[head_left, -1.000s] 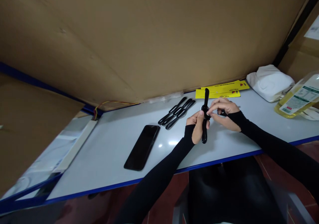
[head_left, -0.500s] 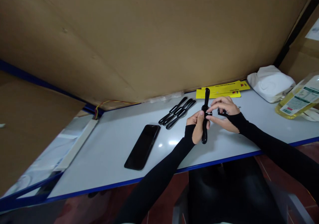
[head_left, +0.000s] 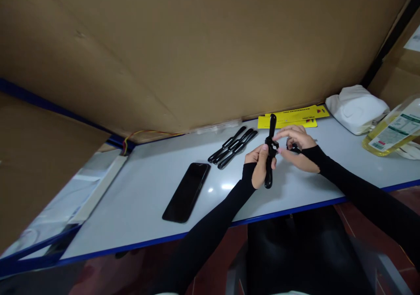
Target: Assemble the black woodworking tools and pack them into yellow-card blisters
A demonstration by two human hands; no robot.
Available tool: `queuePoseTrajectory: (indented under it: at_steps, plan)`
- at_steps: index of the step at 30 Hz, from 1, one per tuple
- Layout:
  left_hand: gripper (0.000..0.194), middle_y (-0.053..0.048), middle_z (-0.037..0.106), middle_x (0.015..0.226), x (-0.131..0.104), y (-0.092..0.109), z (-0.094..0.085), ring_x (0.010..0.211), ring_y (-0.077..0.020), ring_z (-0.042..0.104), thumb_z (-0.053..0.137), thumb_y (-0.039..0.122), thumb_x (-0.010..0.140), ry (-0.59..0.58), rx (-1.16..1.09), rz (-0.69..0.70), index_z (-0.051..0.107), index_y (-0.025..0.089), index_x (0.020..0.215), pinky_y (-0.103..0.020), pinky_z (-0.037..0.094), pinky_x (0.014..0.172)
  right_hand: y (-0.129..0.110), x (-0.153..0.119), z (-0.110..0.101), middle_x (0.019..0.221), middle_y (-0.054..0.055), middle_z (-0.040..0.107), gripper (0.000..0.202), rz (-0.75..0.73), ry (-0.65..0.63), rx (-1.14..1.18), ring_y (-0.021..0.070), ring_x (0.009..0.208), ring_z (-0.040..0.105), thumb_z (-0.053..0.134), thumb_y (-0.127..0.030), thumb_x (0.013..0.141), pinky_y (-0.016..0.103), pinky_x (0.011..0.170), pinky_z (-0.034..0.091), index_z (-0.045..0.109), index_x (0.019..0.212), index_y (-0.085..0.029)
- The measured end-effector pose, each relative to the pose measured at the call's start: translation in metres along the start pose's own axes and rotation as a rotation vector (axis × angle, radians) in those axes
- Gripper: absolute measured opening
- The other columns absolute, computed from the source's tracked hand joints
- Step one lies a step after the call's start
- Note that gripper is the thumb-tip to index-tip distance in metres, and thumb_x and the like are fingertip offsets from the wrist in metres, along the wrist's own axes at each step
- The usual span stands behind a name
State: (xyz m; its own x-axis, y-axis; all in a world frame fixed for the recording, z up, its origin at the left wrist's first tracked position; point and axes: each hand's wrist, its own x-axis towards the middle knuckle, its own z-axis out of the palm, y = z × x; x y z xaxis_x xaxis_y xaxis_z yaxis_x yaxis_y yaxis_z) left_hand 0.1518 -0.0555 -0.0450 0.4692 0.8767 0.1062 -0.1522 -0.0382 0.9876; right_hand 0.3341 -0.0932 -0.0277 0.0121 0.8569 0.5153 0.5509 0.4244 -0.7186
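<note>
My left hand [head_left: 260,164] is wrapped round the middle of a glossy black two-handled tool [head_left: 268,179], held nearly upright in the view above the table. At the tool's centre, the thumb and forefinger of my right hand [head_left: 300,148] pinch a small dark part [head_left: 274,146] at its right side. Another small black item [head_left: 294,148] with a metal end shows partly behind my right hand. To the left lie several similar black tools [head_left: 232,147] side by side on the table.
A black phone [head_left: 186,193] lies on the white table [head_left: 131,199]. Yellow printed cards [head_left: 288,119] rest at the back edge beside clear plastic [head_left: 218,126]. At the right are a white bag [head_left: 357,109] and a bottle of yellow liquid [head_left: 393,126].
My right thumb and forefinger have shifted slightly, and the small dark part now stands out a little from the tool's right side. The view has moved slightly.
</note>
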Motion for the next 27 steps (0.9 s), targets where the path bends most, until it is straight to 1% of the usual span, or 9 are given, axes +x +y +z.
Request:
queuePoseTrajectory:
  at_steps: [2, 5, 8, 10, 12, 14, 19, 23, 27]
  plan:
    - [0.063, 0.001, 0.056, 0.051, 0.000, -0.002, 0.000, 0.041, -0.0098, 0.044, 0.057, 0.077, 0.095, 0.000, -0.005, 0.003, 0.065, 0.017, 0.077, -0.026, 0.031, 0.043, 0.000, 0.001, 0.000, 0.111, 0.007, 0.068, 0.017, -0.025, -0.028, -0.010, 0.0236, 0.097, 0.054, 0.077, -0.020, 0.088, 0.035, 0.076, 0.054, 0.083, 0.100, -0.030]
    - [0.063, 0.001, 0.057, 0.051, -0.001, -0.003, 0.001, 0.041, -0.0097, 0.043, 0.058, 0.078, 0.094, -0.025, -0.025, -0.025, 0.067, 0.017, 0.083, -0.026, 0.030, 0.042, 0.000, 0.002, -0.002, 0.106, 0.007, 0.070, 0.019, -0.019, -0.013, -0.007, 0.0229, 0.099, 0.056, 0.068, -0.021, 0.095, 0.037, 0.083, 0.054, 0.081, 0.081, -0.027]
    - [0.064, 0.001, 0.056, 0.052, 0.000, -0.003, 0.002, 0.039, -0.0090, 0.041, 0.058, 0.079, 0.093, -0.042, -0.056, -0.038, 0.067, 0.016, 0.083, -0.026, 0.028, 0.041, -0.001, 0.002, -0.002, 0.111, 0.008, 0.068, 0.010, 0.051, 0.003, 0.083, 0.0216, 0.092, 0.058, 0.074, -0.029, 0.092, 0.033, 0.071, 0.054, 0.081, 0.098, -0.026]
    - [0.064, 0.001, 0.056, 0.052, 0.000, -0.002, 0.002, 0.039, -0.0087, 0.041, 0.060, 0.079, 0.092, -0.032, -0.068, -0.042, 0.065, 0.017, 0.080, -0.026, 0.028, 0.040, -0.001, 0.002, -0.001, 0.108, 0.008, 0.069, 0.021, 0.049, -0.010, 0.088, 0.0208, 0.087, 0.056, 0.080, -0.031, 0.086, 0.033, 0.067, 0.052, 0.081, 0.106, -0.027]
    - [0.064, 0.001, 0.056, 0.051, 0.001, -0.002, 0.002, 0.039, -0.0089, 0.041, 0.061, 0.080, 0.091, -0.024, -0.074, -0.053, 0.064, 0.017, 0.079, -0.026, 0.029, 0.040, 0.000, 0.002, -0.001, 0.104, 0.007, 0.071, 0.010, 0.017, -0.041, 0.050, 0.0213, 0.088, 0.056, 0.078, -0.029, 0.089, 0.035, 0.072, 0.052, 0.082, 0.097, -0.027]
    - [0.065, 0.001, 0.057, 0.051, 0.001, -0.003, 0.002, 0.039, -0.0093, 0.042, 0.060, 0.081, 0.090, -0.032, -0.077, -0.067, 0.065, 0.017, 0.081, -0.025, 0.029, 0.041, 0.000, 0.002, -0.001, 0.103, 0.007, 0.073, 0.016, -0.002, -0.066, 0.022, 0.0227, 0.095, 0.058, 0.068, -0.026, 0.095, 0.037, 0.079, 0.052, 0.082, 0.087, -0.027]
    - [0.065, 0.001, 0.057, 0.052, 0.000, -0.003, 0.003, 0.039, -0.0086, 0.043, 0.059, 0.080, 0.092, -0.032, -0.078, -0.050, 0.064, 0.017, 0.077, -0.025, 0.030, 0.041, -0.003, 0.000, 0.001, 0.114, 0.009, 0.071, 0.030, 0.007, -0.047, 0.065, 0.0240, 0.101, 0.060, 0.075, -0.024, 0.088, 0.033, 0.071, 0.054, 0.079, 0.117, -0.028]
    - [0.065, 0.001, 0.058, 0.052, 0.002, -0.001, 0.005, 0.038, -0.0094, 0.043, 0.064, 0.081, 0.087, -0.005, -0.090, -0.073, 0.065, 0.017, 0.080, -0.025, 0.028, 0.038, -0.009, -0.001, 0.003, 0.110, 0.008, 0.075, 0.022, -0.027, -0.027, 0.031, 0.0237, 0.099, 0.062, 0.071, -0.021, 0.091, 0.037, 0.075, 0.056, 0.081, 0.109, -0.028]
    - [0.066, 0.003, 0.055, 0.050, 0.005, 0.001, 0.006, 0.036, -0.0107, 0.044, 0.072, 0.083, 0.078, 0.015, -0.178, -0.169, 0.063, 0.017, 0.083, -0.025, 0.031, 0.036, -0.012, -0.001, 0.005, 0.113, 0.009, 0.077, 0.035, 0.043, 0.003, 0.189, 0.0241, 0.109, 0.067, 0.067, -0.019, 0.090, 0.037, 0.080, 0.058, 0.076, 0.123, -0.027]
